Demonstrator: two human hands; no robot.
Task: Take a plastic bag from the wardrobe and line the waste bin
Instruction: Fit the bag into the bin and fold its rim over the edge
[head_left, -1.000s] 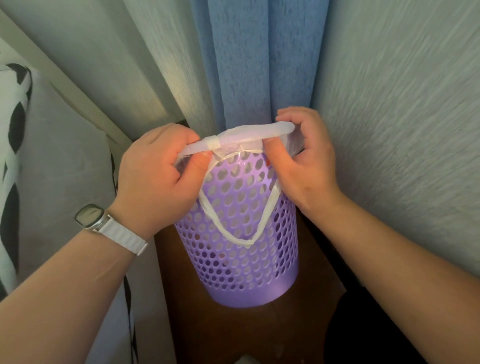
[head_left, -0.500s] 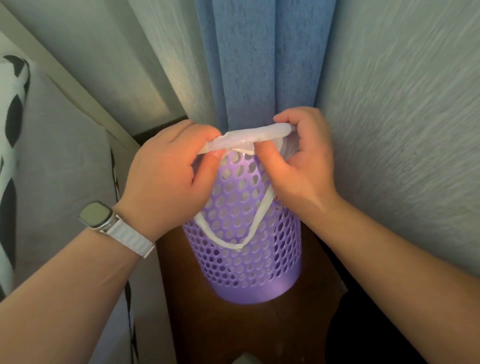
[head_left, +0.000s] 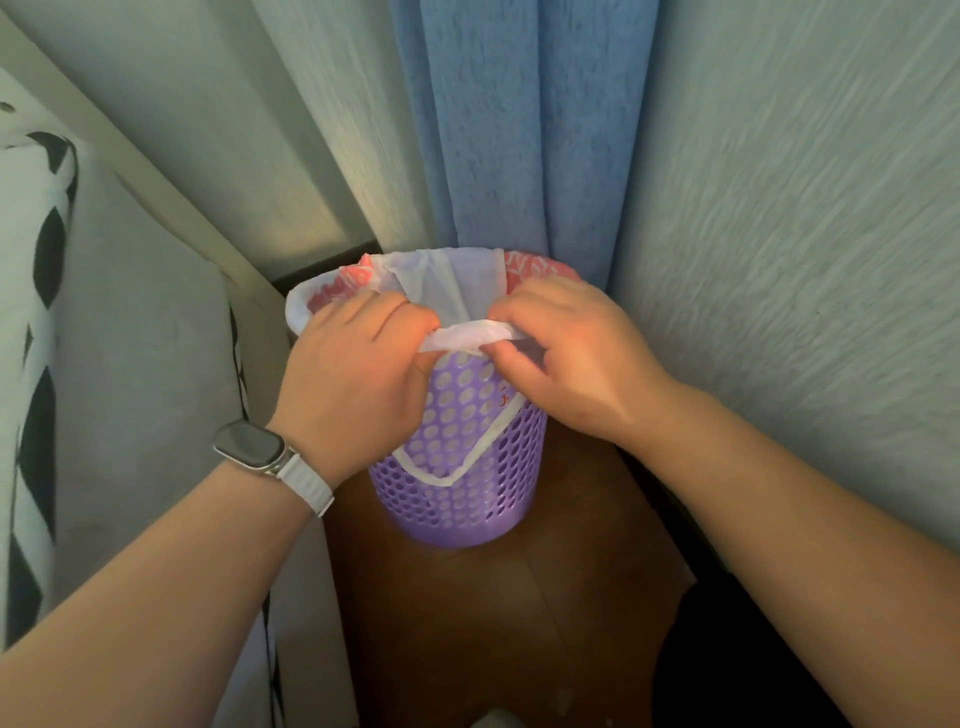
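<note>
**binliner22:** So we're wedged in a corner: pale wall (head_left: 779, 208) on the right, blue curtain (head_left: 493, 130) at the far side, grey fabric (head_left: 130, 338) on the left, wood floor (head_left: 467, 623) underneath. The purple waste bin (head_left: 467, 509) stands upright on that floor, right against the curtain. The plastic bag (head_left: 447, 280), white with red print, sits inside it with its mouth draped over the far and left rim.

**mopsy:** And our hands?

**binliner22:** Both at the near rim. Our left hand (head_left: 358, 374) has its fingers curled round the bunched-up edge of the bag. Our right hand (head_left: 571, 364) pinches the same roll between thumb and fingers, just beside it. One handle loop (head_left: 418, 470) dangles down the near outside of the bin.

**mopsy:** How do we reckon it'll handle?

**binliner22:** Thin film, weighs nothing, floppy and a bit slick, so it'll probably slip off the rim if we let go early. A hard tug could tear it. We'd hold it right at the hem, where we are now, and stretch it over the lip gently. The bin looks light enough to tip.

**mopsy:** Anything we can't see?

**binliner22:** Our hands cover the near rim, so we can't tell if the bag is folded over there. The bottom of the bin is hidden, the red print is too blurry to read, and the fabric on the left is cut off.
</note>
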